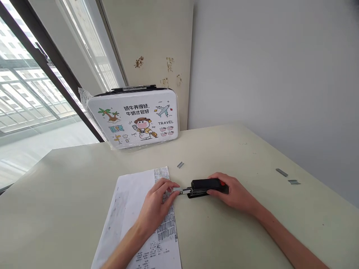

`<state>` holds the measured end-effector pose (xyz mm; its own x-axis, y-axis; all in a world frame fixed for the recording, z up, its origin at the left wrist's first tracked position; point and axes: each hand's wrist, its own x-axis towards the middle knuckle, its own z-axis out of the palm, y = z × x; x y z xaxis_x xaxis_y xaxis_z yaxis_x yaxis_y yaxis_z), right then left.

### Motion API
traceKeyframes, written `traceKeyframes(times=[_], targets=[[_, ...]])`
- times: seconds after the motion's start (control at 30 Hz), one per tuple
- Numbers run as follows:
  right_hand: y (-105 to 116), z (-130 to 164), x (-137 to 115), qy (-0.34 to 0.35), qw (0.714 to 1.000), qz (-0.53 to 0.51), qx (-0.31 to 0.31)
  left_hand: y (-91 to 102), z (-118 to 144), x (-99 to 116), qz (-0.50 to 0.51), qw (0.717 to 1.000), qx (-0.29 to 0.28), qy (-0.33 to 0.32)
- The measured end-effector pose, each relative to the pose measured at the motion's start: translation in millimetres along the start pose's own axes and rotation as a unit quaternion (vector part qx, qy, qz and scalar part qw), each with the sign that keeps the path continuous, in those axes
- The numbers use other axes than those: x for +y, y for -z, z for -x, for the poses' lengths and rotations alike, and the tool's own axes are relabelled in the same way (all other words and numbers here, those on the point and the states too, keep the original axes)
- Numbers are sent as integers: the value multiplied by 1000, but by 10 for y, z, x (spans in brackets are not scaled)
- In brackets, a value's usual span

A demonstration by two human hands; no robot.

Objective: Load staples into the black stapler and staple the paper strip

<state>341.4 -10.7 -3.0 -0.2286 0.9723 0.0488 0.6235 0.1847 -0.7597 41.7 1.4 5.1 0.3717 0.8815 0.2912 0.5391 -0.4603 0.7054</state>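
Note:
A black stapler (204, 184) with a red patch near its rear lies on the table, its front pointing left. My right hand (234, 191) is closed around its rear part, thumb on the near side and fingers on the far side. A metal piece, the stapler's sliding staple tray (177, 190), sticks out of the front, and my left hand (157, 200) pinches its end between thumb and fingers. Whether staples lie in it is too small to tell. Beneath my left hand and forearm are printed paper sheets (131, 190), with a densely printed strip along their right side.
A strip of staples (180, 164) lies beyond the stapler. Two more grey strips (282, 172) lie near the table's right edge. At the back of the table (218, 149) stands a white cartoon-printed case (134, 119) in clear plastic. A window is at left, a wall at right.

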Motion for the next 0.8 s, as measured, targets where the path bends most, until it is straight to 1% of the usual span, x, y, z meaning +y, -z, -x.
traceKeyframes(times=[0.2,0.47,0.67,0.8], targets=[[3,-4,15,5,1000,9,3,-23,9,22,-20,1000,-17,-8],[-3,-8,20,3,1000,9,1,-31,21,49,-27,999,-17,-27],[-1,-9,20,5,1000,10,1,-27,13,39,-20,999,-35,-20],[3,-7,2,9,1000,15,6,-51,17,32,-46,998,-32,-42]])
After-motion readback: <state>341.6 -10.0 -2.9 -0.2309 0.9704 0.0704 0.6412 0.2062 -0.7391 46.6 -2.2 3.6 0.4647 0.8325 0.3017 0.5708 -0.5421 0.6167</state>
